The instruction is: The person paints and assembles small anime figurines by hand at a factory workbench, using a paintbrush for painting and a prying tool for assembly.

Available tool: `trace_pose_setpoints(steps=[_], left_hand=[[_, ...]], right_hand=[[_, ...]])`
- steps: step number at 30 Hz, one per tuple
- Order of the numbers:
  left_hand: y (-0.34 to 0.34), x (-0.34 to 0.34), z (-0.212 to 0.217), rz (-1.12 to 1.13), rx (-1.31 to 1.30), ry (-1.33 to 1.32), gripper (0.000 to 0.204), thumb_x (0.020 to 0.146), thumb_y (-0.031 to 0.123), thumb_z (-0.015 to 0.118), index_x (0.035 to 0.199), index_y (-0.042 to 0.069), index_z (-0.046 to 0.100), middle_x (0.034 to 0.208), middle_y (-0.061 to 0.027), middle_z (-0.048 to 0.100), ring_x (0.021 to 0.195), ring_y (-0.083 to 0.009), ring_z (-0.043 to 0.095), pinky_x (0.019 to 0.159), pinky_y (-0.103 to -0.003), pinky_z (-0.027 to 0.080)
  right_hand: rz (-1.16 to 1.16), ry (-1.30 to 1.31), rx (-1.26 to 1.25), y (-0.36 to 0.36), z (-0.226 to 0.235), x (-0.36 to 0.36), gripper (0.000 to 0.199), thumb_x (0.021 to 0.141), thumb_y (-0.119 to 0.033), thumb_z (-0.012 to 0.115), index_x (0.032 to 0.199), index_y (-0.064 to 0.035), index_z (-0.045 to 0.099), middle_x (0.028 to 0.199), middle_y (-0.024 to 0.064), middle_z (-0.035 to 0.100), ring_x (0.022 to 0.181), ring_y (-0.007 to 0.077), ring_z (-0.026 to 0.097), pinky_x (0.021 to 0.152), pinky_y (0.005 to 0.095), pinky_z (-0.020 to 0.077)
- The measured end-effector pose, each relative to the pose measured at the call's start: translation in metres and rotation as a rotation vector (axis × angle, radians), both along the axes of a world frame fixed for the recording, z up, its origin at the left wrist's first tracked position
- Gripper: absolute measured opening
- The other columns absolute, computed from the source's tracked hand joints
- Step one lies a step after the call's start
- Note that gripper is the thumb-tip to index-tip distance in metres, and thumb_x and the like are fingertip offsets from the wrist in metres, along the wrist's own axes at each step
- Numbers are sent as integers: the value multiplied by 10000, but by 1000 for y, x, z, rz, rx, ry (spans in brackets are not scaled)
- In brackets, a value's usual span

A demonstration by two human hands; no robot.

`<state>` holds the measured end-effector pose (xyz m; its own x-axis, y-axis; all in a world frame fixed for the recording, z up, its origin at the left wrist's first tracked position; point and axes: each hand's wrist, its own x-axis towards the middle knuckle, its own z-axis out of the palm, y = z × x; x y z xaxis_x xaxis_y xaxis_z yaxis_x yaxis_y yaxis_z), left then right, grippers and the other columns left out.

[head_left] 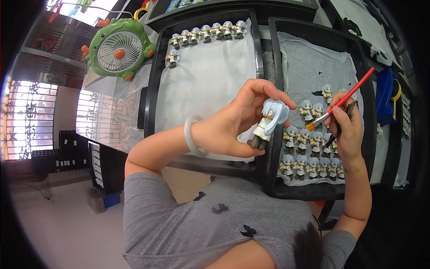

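My left hand point(233, 123) is closed around a small figurine point(270, 121) with pale blue hair, a white outfit and brown boots. It holds the figurine upright, slightly tilted, between thumb and fingers, above the gap between two trays. In my right hand point(350, 130) is a paintbrush point(354, 88) with a red handle, its orange-tan bristles pointing left toward the figurine but apart from it. A thin dark tool point(332, 141) also sticks out of the right hand; its kind is hard to make out. Below that hand, several similar figurines point(312, 166) stand in rows.
The right black tray point(286, 190) and left black tray point(154, 105) are lined with white sheets. Several figurines point(205, 33) stand along the left tray's far edge. A green animal-shaped fan point(118, 47) stands at far left. A blue bin point(386, 96) is at right.
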<state>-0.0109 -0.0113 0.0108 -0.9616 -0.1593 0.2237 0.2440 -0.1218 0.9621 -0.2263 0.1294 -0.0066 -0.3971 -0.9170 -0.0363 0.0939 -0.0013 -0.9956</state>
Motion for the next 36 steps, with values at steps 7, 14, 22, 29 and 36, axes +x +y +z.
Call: trace_pose_setpoints(steps=[7,14,22,29,36], left_hand=[[-2,4,1,104,-405,-10,670,591,-83,577,1156,83,257,1179,-180,371,1027,-210,421,836,-326,381],[-5,2,3,163,-626,95,623,587,-77,590,1128,58,311,1149,-186,400,1021,-229,434,818,-320,380],[-3,4,-1,256,-787,142,650,534,0,661,1122,44,386,1033,-150,436,952,-281,453,815,-344,380],[1,8,14,265,-1049,-183,633,504,226,699,1067,36,482,883,-98,451,816,-246,458,718,-322,328],[-1,8,10,346,-1119,-174,582,474,401,687,913,52,534,760,-61,484,702,-222,482,651,-306,297]], right_hand=[[-4,31,4,-1,0,0,98,858,-140,473,907,-56,486,620,27,527,458,19,356,425,159,252],[22,46,8,-3,-2,-1,91,855,-137,471,902,-60,483,622,28,531,459,17,350,421,155,249],[11,73,19,-3,-1,1,84,853,-126,471,904,-61,485,617,26,533,461,13,358,422,148,257],[-12,96,7,-2,-2,1,88,851,-118,469,907,-53,486,618,32,539,457,13,358,422,147,257],[2,87,8,-3,-2,1,87,849,-111,467,905,-48,488,619,28,537,458,13,354,425,146,259]])
